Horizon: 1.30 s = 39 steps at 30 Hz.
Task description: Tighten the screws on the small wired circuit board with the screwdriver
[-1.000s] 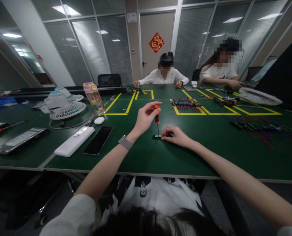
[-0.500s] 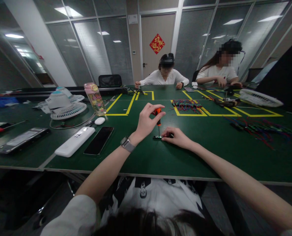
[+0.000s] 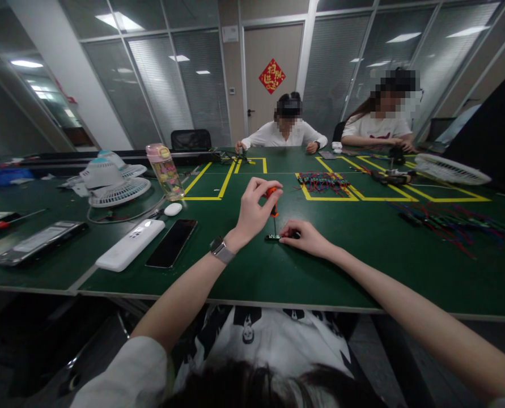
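Note:
My left hand (image 3: pixel 255 208) pinches the orange-and-black handle of a screwdriver (image 3: pixel 274 211) between thumb and fingers. The screwdriver stands nearly upright, its tip down at a small green circuit board (image 3: pixel 272 238) with a dark base. Whether the tip sits in a screw is too small to tell. My right hand (image 3: pixel 304 237) rests on the table with its fingers closed on the right end of the board, hiding that end. A watch with a metal band (image 3: pixel 221 250) is on my left wrist.
Left of my hands lie a black phone (image 3: pixel 171 243), a white power bank (image 3: pixel 130 245) and a white earbud case (image 3: pixel 173 209). A pink-lidded bottle (image 3: pixel 165 173) and white fans (image 3: pixel 118 190) stand beyond. Wired boards (image 3: pixel 324 182) lie ahead. Two people sit across the table.
My left thumb and fingers have shifted around the screwdriver handle, and the wrist has turned slightly. My right hand and the board hold still. The person at the right has drawn their hands together.

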Motion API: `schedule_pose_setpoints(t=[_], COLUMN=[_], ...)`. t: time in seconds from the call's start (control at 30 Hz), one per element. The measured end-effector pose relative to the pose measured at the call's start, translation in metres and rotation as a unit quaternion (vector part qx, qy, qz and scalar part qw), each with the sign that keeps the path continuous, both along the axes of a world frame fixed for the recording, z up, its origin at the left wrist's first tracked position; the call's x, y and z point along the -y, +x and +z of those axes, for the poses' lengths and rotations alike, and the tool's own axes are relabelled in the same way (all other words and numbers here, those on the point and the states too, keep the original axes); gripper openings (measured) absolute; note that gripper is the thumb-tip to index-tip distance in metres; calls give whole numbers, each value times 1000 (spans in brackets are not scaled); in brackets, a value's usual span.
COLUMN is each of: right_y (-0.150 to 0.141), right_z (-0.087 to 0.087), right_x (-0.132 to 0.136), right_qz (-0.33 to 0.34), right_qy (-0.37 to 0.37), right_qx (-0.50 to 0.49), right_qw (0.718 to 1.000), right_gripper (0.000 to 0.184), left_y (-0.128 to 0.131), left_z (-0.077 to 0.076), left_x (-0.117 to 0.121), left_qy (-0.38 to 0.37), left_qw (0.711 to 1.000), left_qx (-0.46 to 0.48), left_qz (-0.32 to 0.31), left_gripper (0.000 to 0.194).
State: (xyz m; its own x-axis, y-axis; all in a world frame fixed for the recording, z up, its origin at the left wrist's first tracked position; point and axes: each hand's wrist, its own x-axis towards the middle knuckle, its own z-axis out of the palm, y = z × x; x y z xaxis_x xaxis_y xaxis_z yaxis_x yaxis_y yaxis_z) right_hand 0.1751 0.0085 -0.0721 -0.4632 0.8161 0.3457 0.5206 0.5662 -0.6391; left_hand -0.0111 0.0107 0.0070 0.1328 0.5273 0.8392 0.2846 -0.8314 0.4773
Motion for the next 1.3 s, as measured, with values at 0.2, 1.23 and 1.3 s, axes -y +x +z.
schedule_pose_setpoints(t=[0.2,1.23,1.3], right_y=[-1,0,0], right_z=[1,2,2], right_x=[0,1,0], right_qz=[7,7,6], right_qy=[3,-1,0], right_qx=[-4,2,4], right_qw=[1000,1000,1000], right_gripper=[10,13,13], left_y=[-1,0,-1], left_z=[4,-1,0], left_x=[-6,-3,-2], left_qy=[-112,-77,-51], left_qw=[983,995,998], left_qx=[17,33,19], left_qz=[-143,-46,-9], left_gripper=[25,20,18])
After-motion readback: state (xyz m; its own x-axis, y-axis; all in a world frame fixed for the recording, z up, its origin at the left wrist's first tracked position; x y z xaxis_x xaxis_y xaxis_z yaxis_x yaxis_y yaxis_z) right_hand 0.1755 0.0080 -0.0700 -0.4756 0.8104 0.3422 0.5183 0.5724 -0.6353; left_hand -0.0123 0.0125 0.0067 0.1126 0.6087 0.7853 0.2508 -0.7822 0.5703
